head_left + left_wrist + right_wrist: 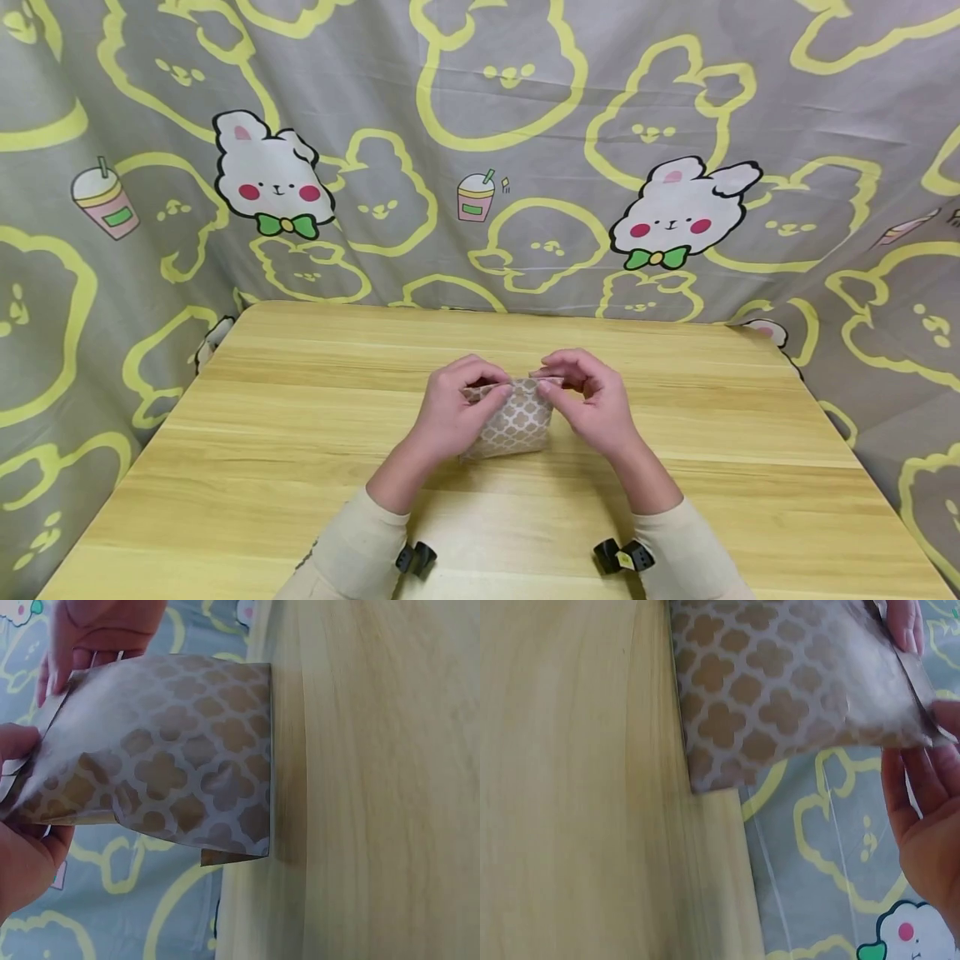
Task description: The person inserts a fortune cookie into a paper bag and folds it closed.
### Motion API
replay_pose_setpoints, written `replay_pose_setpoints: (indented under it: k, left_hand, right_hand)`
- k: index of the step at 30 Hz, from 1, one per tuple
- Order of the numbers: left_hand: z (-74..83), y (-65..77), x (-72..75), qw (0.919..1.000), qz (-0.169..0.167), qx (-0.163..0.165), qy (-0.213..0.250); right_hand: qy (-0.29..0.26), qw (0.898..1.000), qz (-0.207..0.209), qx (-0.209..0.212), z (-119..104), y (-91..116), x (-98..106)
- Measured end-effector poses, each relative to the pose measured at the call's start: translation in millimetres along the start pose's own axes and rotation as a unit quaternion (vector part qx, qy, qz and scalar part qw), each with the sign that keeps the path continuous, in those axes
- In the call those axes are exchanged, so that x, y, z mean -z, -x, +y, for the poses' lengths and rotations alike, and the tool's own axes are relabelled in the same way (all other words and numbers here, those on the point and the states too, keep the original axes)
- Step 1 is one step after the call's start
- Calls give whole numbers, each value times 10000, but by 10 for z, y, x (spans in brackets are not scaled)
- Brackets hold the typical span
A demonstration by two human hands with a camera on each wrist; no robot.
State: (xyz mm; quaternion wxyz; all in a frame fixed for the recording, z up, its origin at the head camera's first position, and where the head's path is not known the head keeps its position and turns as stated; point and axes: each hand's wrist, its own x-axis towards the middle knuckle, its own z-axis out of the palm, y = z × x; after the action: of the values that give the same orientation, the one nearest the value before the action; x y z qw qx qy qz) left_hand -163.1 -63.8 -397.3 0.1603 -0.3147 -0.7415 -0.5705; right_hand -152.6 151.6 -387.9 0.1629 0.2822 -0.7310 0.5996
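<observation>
A small brown paper bag (517,421) with a white quatrefoil pattern stands on the table in front of me, its top edge folded over. My left hand (457,408) pinches the left end of that top edge, thumb on the near side and fingers behind. At the right end, my right hand (592,400) pinches the same edge between thumb and fingers. In the left wrist view the bag (180,750) looks bulged, with its bottom edge against the tabletop. The right wrist view shows the folded strip of the bag (911,679) between both hands. Its contents are hidden.
The light wood table (262,467) spreads out around the bag. A grey curtain (390,100) with yellow outlines and white rabbits hangs behind the table and along both sides. Small black cameras sit at both wrists, over beige sleeves (352,542).
</observation>
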Motion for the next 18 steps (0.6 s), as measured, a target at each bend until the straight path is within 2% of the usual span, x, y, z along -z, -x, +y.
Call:
replay_pose_setpoints:
  k: [4, 7, 14, 18]
  left_hand:
    - [25, -1, -30, 9997, -171, -161, 21]
    - [47, -2, -43, 9994, -258, -218, -4]
    - [81, 2, -52, 9992, -356, -174, -45]
    - [82, 3, -54, 9993, -290, -211, -38]
  right_hand:
    - [459, 9983, -87, 346, -197, -43, -79]
    - [693, 9960, -102, 557, -236, -52, -111]
    - [887, 9925, -73, 841, 99, 19, -78]
    - [1100, 9890, 119, 982, 85, 9, -56]
